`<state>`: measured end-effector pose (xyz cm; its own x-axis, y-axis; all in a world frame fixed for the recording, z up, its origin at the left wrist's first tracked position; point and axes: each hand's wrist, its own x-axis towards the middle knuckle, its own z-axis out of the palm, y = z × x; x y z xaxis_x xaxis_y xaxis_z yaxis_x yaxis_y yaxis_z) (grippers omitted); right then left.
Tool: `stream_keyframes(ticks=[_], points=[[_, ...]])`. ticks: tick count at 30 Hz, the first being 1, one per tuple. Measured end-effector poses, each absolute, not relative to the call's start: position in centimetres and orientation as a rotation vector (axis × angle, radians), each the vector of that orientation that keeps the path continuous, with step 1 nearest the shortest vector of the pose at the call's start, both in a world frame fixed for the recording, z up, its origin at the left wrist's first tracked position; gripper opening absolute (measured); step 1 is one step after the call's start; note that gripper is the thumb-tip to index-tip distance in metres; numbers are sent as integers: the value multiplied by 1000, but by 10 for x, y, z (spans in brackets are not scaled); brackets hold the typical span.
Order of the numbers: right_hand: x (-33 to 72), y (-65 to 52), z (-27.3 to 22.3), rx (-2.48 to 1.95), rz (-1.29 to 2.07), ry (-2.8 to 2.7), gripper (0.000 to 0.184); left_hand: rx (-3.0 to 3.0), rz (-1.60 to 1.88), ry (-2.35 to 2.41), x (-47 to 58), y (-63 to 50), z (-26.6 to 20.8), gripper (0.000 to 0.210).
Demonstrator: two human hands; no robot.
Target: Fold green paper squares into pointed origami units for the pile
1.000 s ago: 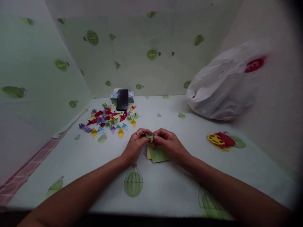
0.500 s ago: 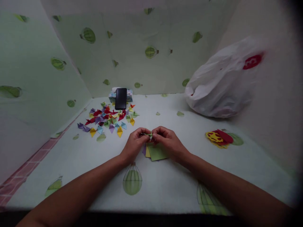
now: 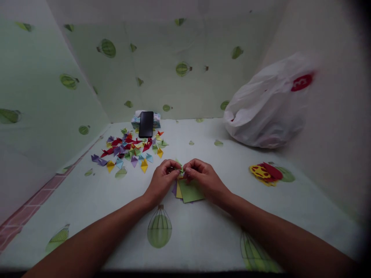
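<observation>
Between my fingertips is a small folded piece of green paper (image 3: pixel 181 170), mostly covered by them. My left hand (image 3: pixel 164 177) pinches its left side, thumb against fingers. From the other side my right hand (image 3: pixel 202 175) is closed on it in the same way. Just below the hands lies a stack of square paper sheets (image 3: pixel 191 192), with green on top and yellow and purple edges showing at the left. To the far left, many folded paper figures (image 3: pixel 133 148) in red, purple, yellow, green, blue and orange lie in a loose heap.
A black phone (image 3: pixel 146 124) leans on a tissue box (image 3: pixel 157 120) behind the heap. At the back right a white plastic bag (image 3: pixel 266 106) stands by the wall. Red and yellow cut-out pieces (image 3: pixel 265 173) lie to the right on the balloon-print cloth (image 3: pixel 203 235).
The camera view has shifted slightly, so everything sits a little lower and further left. A pointed tip of the green paper now shows above the fingers. Both hands keep their pinch.
</observation>
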<state>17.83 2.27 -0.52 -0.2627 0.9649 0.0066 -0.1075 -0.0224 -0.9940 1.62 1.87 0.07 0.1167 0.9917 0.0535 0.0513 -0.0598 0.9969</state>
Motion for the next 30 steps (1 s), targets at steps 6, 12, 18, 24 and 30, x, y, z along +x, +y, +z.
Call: stream_keyframes(ticks=[6,12,18,24,30], points=[[178,23,-5,-943,1442,-1307,19,1229,1126,1086,17,20,-2,11],[178,22,-1,-923,1445,-1310,15,1241,1115,1146,17,19,1,21],[179,24,-3,-920,1417,-1303,10,1111,1154,1066,16,21,-3,16],[180,31,-10,-941,1320,-1423,12,880,1121,920,17,23,-7,20],[180,31,-10,-932,1334,-1460,13,832,1067,886,17,22,-4,17]])
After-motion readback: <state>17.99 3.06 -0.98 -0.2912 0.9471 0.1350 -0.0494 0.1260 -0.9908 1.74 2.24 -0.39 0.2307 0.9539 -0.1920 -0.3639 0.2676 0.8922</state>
